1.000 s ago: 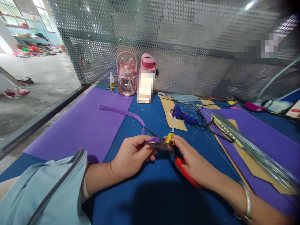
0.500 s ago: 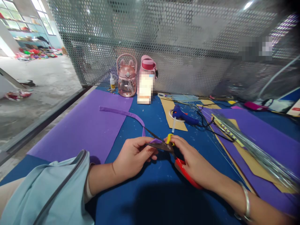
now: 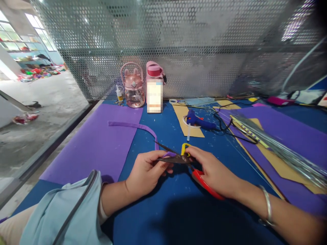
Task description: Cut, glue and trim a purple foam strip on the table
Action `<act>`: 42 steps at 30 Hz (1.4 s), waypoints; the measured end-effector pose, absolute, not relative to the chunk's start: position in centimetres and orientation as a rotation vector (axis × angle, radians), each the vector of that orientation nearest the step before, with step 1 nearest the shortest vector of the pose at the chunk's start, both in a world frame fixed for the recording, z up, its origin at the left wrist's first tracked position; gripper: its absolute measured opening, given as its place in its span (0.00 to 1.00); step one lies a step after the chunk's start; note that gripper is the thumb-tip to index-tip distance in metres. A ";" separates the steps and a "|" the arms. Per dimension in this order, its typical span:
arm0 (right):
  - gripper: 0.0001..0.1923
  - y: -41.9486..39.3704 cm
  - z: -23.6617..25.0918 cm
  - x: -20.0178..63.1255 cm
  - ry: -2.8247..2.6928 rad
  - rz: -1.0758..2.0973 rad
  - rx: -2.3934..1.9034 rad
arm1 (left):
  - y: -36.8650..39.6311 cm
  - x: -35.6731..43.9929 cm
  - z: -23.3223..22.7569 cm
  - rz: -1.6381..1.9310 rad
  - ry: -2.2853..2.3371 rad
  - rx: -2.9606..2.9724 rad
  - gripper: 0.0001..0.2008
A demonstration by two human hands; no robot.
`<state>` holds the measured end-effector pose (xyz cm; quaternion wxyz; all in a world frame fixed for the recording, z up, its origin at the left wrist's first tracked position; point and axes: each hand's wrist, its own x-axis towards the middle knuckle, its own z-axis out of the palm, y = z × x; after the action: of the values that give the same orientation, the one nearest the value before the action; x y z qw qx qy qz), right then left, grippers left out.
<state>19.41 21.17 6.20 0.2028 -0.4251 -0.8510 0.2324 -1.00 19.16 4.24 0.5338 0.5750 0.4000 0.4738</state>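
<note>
Scissors (image 3: 178, 157) are sitting in your right hand (image 3: 214, 172), blades parted in a narrow V with the tips pointing toward ten o'clock, and your fingers are closing around the yellow and red handles; how far through the loops they go you cannot tell from here. Your left hand (image 3: 145, 172) is pinching the near end of the purple strip (image 3: 133, 125) between thumb and fingertips, right at the throat of the blades, while the rest of the strip is trailing away toward eleven o'clock across the blue mat (image 3: 168, 204) and onto the purple sheet (image 3: 99, 143). Your left thumb is lying almost touching the lower blade, so a fast squeeze is likely to nick it. You are holding the strip slack and curved beyond the blades, which is inviting a crooked or ragged cut, and the foam may fold between the blades rather than shear. At one o'clock the glue gun (image 3: 198, 120) is resting on a tan card (image 3: 185, 117) with its black cord (image 3: 230, 131) looping near your right wrist; a wide elbow swing could be snagging it. At two o'clock a bundle of wires (image 3: 281, 149) is lying across more purple and tan sheets. At twelve o'clock two pink bottles (image 3: 134, 85) are standing against the mesh.
</note>
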 end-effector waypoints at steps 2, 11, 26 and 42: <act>0.14 21.2 6.2 19.4 -2.386 0.657 -1.189 | 19.1 -1.0 4.3 1.128 0.954 1.372 0.09; 0.12 21.4 6.1 19.5 -2.418 0.636 -1.239 | 19.0 -1.0 4.4 1.121 0.938 1.327 0.09; 0.14 21.6 5.8 19.6 -2.429 0.577 -1.266 | 19.0 -1.1 4.4 1.106 0.960 1.336 0.11; 0.12 22.1 6.7 19.9 -2.398 0.671 -1.371 | 18.6 -1.0 4.7 0.856 1.088 1.312 0.20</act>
<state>19.87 22.09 6.68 0.1490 -0.4770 -0.8341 0.2335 -1.00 18.60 4.73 0.5786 0.5609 0.4653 0.3662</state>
